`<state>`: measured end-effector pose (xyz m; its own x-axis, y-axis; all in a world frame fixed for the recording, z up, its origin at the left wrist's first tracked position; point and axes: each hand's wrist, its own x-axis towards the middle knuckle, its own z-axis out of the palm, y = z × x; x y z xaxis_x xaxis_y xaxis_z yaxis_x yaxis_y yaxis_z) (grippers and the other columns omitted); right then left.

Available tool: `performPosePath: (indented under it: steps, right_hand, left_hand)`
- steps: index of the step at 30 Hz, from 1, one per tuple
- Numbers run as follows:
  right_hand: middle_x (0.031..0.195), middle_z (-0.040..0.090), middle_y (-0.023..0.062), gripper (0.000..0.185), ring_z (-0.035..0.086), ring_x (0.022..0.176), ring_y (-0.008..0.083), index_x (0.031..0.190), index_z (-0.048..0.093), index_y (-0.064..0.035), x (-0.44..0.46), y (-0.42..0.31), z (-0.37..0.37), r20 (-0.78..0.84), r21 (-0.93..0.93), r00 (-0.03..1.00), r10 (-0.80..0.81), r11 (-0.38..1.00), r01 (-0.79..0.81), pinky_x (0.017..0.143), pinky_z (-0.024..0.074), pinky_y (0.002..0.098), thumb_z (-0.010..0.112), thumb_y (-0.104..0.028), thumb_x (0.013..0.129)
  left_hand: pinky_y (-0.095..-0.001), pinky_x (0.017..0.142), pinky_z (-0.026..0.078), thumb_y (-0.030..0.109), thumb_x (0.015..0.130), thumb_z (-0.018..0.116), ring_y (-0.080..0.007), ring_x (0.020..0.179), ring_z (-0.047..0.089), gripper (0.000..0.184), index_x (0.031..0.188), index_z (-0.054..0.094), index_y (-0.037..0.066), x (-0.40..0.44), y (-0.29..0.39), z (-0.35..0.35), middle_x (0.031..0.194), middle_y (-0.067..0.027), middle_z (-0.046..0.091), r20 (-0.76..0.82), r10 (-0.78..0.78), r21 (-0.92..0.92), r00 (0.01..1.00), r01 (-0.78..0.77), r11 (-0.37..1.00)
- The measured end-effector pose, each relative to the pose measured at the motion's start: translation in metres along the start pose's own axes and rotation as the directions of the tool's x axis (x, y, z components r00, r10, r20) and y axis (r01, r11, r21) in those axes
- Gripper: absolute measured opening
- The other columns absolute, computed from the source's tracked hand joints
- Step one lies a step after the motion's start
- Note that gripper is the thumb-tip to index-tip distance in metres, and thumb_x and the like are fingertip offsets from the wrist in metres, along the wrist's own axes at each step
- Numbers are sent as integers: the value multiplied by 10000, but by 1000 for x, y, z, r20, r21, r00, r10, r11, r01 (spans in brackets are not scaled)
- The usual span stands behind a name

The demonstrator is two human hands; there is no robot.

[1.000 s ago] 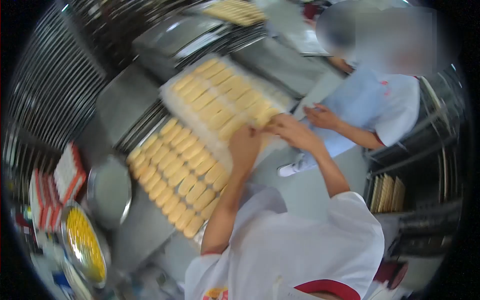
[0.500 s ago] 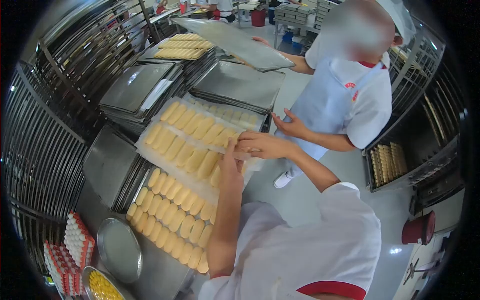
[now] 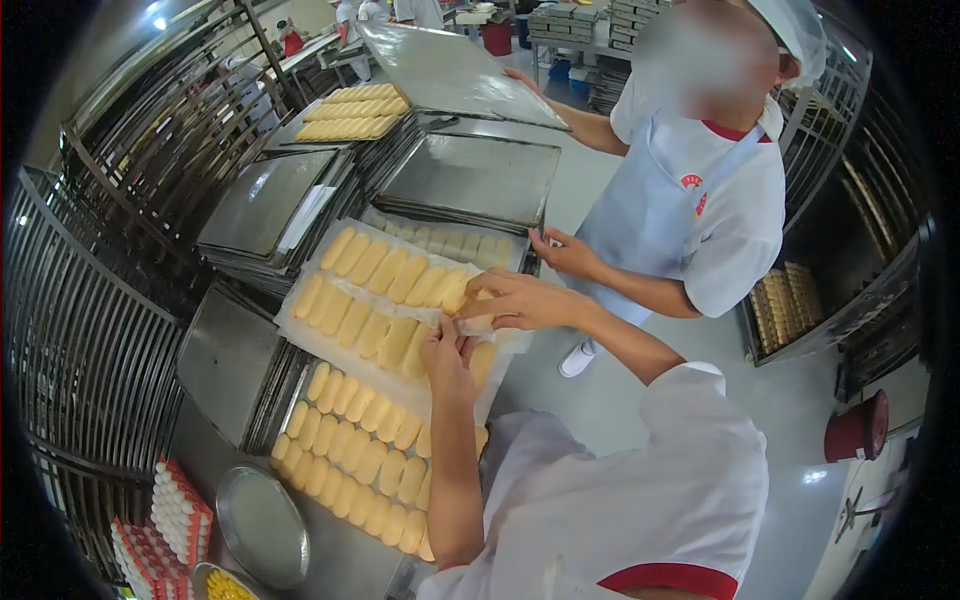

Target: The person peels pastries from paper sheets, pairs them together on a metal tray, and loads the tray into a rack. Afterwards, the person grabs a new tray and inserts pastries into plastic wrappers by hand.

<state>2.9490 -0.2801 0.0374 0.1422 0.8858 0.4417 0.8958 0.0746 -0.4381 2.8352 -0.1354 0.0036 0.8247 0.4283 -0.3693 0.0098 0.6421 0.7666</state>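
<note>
Rows of pale yellow oblong sponge cakes (image 3: 376, 334) lie on white paper (image 3: 300, 325) in front of me. My left hand (image 3: 452, 362) is at the right part of the rows, thumb and fingers pinched together; what is between them is hidden. Close above it, my right hand (image 3: 520, 298) has its fingers bent over a sponge cake (image 3: 454, 292) at the end of the upper row. The fingertips of both hands nearly meet there. Under the paper's near edge, a tray holds several rows of smaller oblong cakes (image 3: 357, 434).
Stacked metal trays (image 3: 470, 175) stand behind and left. Across from me, a co-worker (image 3: 690, 190) holds a raised tray (image 3: 450, 75). At lower left are egg flats (image 3: 180, 515), a round metal pan (image 3: 262, 525) and a bowl of yolks (image 3: 228, 585). Racks (image 3: 90, 330) line the left.
My left hand has dropped slightly and parted a little from the right one, which now bends over the end cake. The co-worker's raised tray tilts more upright, and their lower hand has shifted toward the tray stack.
</note>
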Motion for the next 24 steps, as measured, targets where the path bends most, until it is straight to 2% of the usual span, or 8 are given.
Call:
performPosePath:
  steps: [2, 5, 8, 10, 14, 17, 19, 24]
  right_hand:
    - [1147, 471, 98, 517, 476, 1088, 266, 1192, 571, -146, 4, -3, 4, -4, -10, 1000, -25, 1000, 25, 889, 432, 375, 679, -29, 700]
    - [1109, 476, 83, 498, 485, 1067, 251, 1181, 563, -147, 7, -16, 2, 45, 98, 995, 92, 991, -96, 878, 434, 368, 672, -52, 705]
    - [1071, 477, 68, 446, 500, 1027, 241, 1143, 564, -141, 10, -28, 4, 38, 96, 993, 110, 989, -114, 861, 436, 364, 663, -65, 715]
    - [1054, 475, 62, 423, 508, 1009, 243, 1121, 561, -139, 9, -32, 8, 88, 100, 971, 222, 968, -230, 847, 440, 365, 657, -57, 718]
    - [1034, 470, 66, 417, 513, 1002, 247, 1122, 557, -141, 9, -35, 28, 77, 23, 984, 160, 987, -162, 833, 443, 362, 645, -44, 726]
    - [1111, 489, 73, 475, 517, 1049, 243, 1174, 554, -128, 10, -43, 29, 124, 12, 972, 200, 979, -203, 875, 440, 338, 675, -58, 720]
    - [1122, 503, 85, 448, 521, 1036, 251, 1164, 567, -118, 4, -38, 26, 61, 265, 978, 199, 942, -208, 888, 433, 336, 673, -54, 733]
    - [1105, 526, 102, 415, 516, 1042, 264, 1126, 598, -111, -12, -20, 37, -58, 172, 986, 159, 974, -147, 902, 425, 341, 674, -14, 731]
  left_hand:
    - [-231, 710, 522, 214, 950, 520, -102, 877, 603, 196, 1043, 548, 44, -2, 3, -7, 1003, -37, 597, 3, 11, -16, 1000, -11, 1000]
    - [-227, 695, 533, 172, 946, 524, -105, 878, 602, 171, 1045, 550, 35, -7, 7, -13, 1003, -36, 593, 65, 35, -44, 997, -32, 998]
    - [-244, 716, 537, 150, 934, 540, -123, 888, 605, 190, 1075, 535, 23, -5, 2, -29, 1010, -40, 587, 112, 85, 46, 990, -91, 995]
    - [-271, 731, 542, 159, 920, 562, -130, 906, 604, 226, 1104, 521, 34, -11, 5, -31, 1018, -39, 583, 255, 102, 89, 962, -128, 988]
    - [-303, 739, 546, 200, 902, 589, -143, 907, 612, 294, 1138, 499, 50, -24, 11, -26, 1027, -43, 585, 206, 53, 31, 977, -61, 998]
    - [-315, 733, 548, 235, 895, 591, -146, 888, 621, 327, 1155, 487, 67, -20, 2, -28, 1032, -47, 588, 89, 56, -1, 994, -56, 998]
    - [-321, 729, 552, 235, 888, 589, -155, 883, 629, 351, 1172, 472, 67, -15, -1, -32, 1036, -61, 589, 20, -13, -59, 1000, 14, 998]
    - [-302, 681, 526, 235, 854, 618, -161, 825, 609, 361, 1141, 481, 65, -10, -14, -36, 1007, -69, 585, -23, 37, 46, 999, -36, 998]
